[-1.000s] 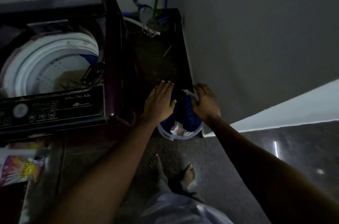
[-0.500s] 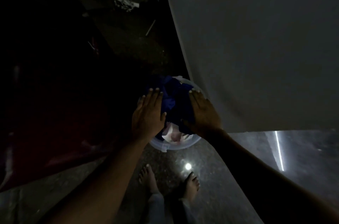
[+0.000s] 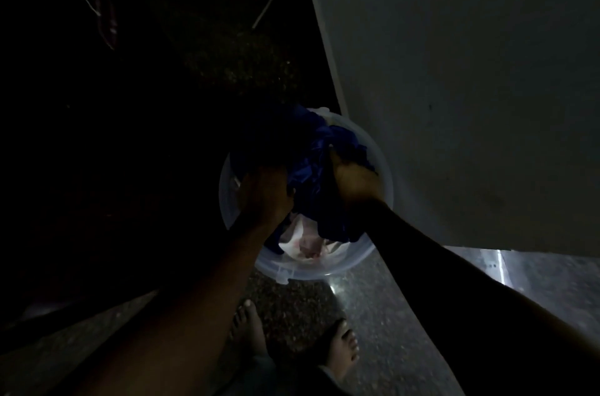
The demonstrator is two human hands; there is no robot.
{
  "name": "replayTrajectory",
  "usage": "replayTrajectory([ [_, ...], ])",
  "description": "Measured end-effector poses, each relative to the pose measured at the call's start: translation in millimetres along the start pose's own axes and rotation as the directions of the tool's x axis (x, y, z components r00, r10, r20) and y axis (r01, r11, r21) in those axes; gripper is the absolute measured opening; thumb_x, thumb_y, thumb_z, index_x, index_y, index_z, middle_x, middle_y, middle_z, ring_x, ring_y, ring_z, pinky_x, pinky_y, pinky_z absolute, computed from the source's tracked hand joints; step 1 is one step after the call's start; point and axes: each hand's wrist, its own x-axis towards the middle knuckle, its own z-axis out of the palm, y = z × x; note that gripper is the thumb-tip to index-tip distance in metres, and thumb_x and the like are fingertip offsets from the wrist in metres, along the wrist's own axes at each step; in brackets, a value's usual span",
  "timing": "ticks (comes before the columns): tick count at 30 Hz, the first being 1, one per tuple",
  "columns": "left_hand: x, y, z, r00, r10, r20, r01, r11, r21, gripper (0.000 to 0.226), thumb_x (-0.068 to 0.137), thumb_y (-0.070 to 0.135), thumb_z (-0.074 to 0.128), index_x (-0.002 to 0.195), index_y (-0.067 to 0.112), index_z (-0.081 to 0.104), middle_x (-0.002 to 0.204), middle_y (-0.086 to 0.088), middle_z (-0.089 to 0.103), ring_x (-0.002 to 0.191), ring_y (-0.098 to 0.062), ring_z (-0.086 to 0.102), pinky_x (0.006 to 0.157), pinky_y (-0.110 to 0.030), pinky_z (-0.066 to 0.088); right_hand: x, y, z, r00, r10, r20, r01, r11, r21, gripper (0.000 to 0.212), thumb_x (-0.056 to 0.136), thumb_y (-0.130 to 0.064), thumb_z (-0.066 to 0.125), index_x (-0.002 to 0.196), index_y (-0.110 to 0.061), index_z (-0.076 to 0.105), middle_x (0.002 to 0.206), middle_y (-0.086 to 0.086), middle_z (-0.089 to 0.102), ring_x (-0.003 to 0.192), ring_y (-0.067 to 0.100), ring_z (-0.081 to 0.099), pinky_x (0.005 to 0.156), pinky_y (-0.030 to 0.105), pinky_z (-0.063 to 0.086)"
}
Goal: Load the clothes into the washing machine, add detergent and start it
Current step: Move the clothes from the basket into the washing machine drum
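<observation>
The dark blue crumpled cloth bundle (image 3: 311, 175) lies in the translucent round plastic bucket (image 3: 324, 272), on the floor (image 3: 389, 330) at its edge along the grey wall (image 3: 454, 103). The bundle's long axis runs from far rim to near rim. The right hand (image 3: 354, 178) grips the bundle's right side. The left hand (image 3: 266, 194) meets its left side, with the fingers lost in shadow. Both hands are equally near, so the lift is judged to be straight up.

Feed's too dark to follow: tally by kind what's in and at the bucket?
Hands: 2 (left hand, right hand)
Plastic bucket: 1
Blue garment: 1
White cloth: 1
Total: 5
</observation>
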Motion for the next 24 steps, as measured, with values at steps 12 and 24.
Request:
replayTrajectory([
  [12,-64.1,12.1,-68.4,0.986,-0.156,-0.063,0.122,0.919,-0.376,0.021,0.087,0.009,0.061,0.107,0.009,0.065,0.106,-0.017,0.067,0.101,-0.037,0.061,0.081,-0.045,0.05,-84.7,-22.5,-89.6,0.937,0.299,-0.179,-0.068,0.661,0.748,0.034,0.071,0.014,0.048,0.092,-0.004,0.067,0.087,0.008,0.067,0.083,0.026,0.062,0.075,0.035,0.049],
  [24,-141.3,88.8,-220.0,0.998,0.017,-0.06,-0.055,0.675,-0.736,0.083,0.065,0.033,0.086,0.137,0.032,0.045,0.132,0.007,0.053,0.12,-0.006,0.047,0.096,-0.03,0.043,-168.6,-82.2,-277.0,0.908,0.313,-0.278,0.216,0.22,0.951,0.043,0.074,0.013,0.045,0.081,-0.022,0.068,0.082,-0.003,0.07,0.082,0.013,0.066,0.077,0.029,0.055],
])
